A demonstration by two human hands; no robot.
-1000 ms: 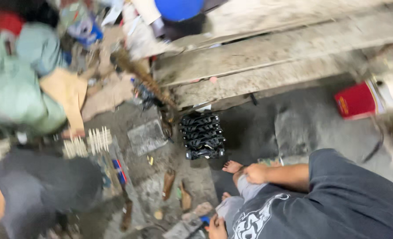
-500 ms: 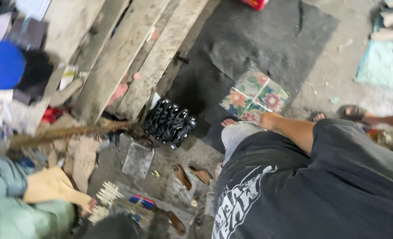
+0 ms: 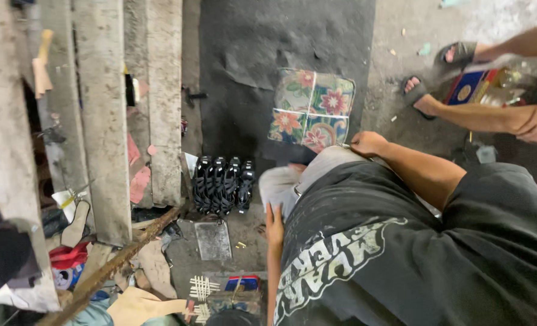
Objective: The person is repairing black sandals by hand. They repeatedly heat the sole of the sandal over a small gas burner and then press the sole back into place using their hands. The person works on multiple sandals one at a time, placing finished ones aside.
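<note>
The view has swung round since a moment ago: the row of black strappy sandals [image 3: 223,184], earlier seen off to the upper left beside the planks, now stands almost straight ahead of the knees, and both of the person's hands have come to rest on the legs with nothing in them. The left hand [image 3: 274,224] lies flat with fingers together along the grey trouser leg, just beside the sandals but not touching them; the right hand [image 3: 367,143] rests loosely curled on the other knee, holding nothing that can be seen. So no handling is under way at this instant, and the sandals stand untouched on the dark ground against the end of a grey weathered wooden plank [image 3: 163,102]. Beyond the knees lies a square of floral-patterned tile pieces [image 3: 312,111] on a dark mat. A small grey metal plate [image 3: 213,240] lies on the ground in front of the sandals, and a rusty rod [image 3: 114,265] slants across scraps of tan leather at lower left. At upper right another person's sandalled feet [image 3: 440,72] and bare forearm [image 3: 492,118] crowd that side.
</note>
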